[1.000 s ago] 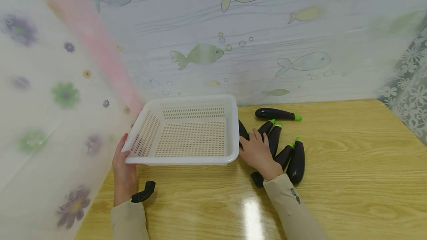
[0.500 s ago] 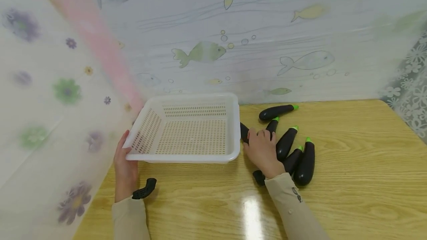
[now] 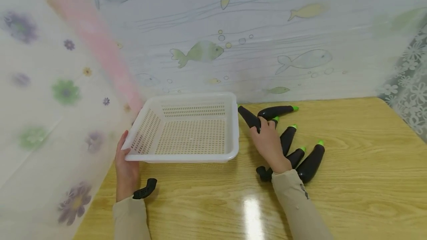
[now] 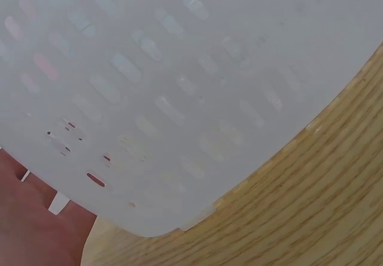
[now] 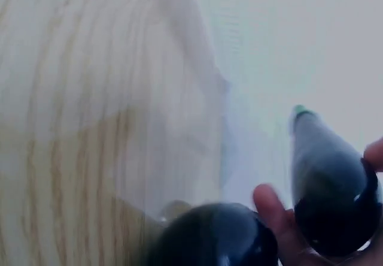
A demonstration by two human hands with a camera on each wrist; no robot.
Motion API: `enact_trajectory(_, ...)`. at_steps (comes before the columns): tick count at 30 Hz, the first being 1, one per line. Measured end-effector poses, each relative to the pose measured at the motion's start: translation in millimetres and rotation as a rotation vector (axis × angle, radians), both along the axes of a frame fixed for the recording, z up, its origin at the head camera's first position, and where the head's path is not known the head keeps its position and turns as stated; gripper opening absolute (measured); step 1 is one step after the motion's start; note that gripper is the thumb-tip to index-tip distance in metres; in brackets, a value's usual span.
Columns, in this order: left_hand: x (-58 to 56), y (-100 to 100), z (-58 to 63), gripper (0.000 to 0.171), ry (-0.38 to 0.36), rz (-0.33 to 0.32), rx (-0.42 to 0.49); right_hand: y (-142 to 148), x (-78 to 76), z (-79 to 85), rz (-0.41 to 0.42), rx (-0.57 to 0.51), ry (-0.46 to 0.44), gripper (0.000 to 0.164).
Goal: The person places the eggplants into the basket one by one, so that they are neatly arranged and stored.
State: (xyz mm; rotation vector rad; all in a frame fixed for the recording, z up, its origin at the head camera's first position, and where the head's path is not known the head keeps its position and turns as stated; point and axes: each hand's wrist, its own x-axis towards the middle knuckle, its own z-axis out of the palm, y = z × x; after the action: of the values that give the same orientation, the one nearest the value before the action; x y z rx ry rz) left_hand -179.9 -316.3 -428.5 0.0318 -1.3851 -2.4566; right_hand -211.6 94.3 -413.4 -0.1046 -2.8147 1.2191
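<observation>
The left hand [image 3: 126, 167] holds the left front corner of a white plastic basket [image 3: 181, 158], thumb over the rim. The basket is tilted toward the head camera and has nothing in it. In the left wrist view its slotted wall [image 4: 197, 110] fills most of the picture, with part of the hand at lower left. The right hand [image 3: 268, 143], right of the basket, grips a dark eggplant [image 3: 248, 117] by its thick end. In the right wrist view this eggplant [image 5: 329, 182] sits between thumb and fingers, its green tip pointing away. Another eggplant [image 5: 215, 236] lies close by.
Several eggplants lie around the right hand: one at the back [image 3: 277, 112], one beside the hand [image 3: 288, 138], one at far right [image 3: 311, 162]. The wooden table [image 3: 360, 151] meets a fish-patterned wall sheet [image 3: 250, 66] behind and a flowered sheet at left.
The right hand has gripped an eggplant and drawn it into view beside the basket. Eggplants near it have shifted right and fanned apart. The left hand and basket have barely moved.
</observation>
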Motion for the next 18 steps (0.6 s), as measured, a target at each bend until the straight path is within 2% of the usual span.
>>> enact_trajectory(7,-2.5,-5,-5.3,0.052,0.059,-0.037,0.046,11,-3.4,7.1,-0.042,-0.179,0.004,0.056)
enact_trajectory(12,-4.2,-8,-8.9,0.053,0.101,-0.054,0.045,17,-4.4,10.8,-0.048,-0.268,-0.002,0.058)
enact_trajectory(15,-5.4,-9,-12.1,0.053,0.148,-0.102,0.069,21,-4.1,11.9,-0.024,-0.342,-0.027,0.058)
enact_trajectory(18,-6.7,-9,-14.9,0.053,0.201,-0.157,0.099,25,-3.3,13.9,0.007,-0.467,-0.081,0.057)
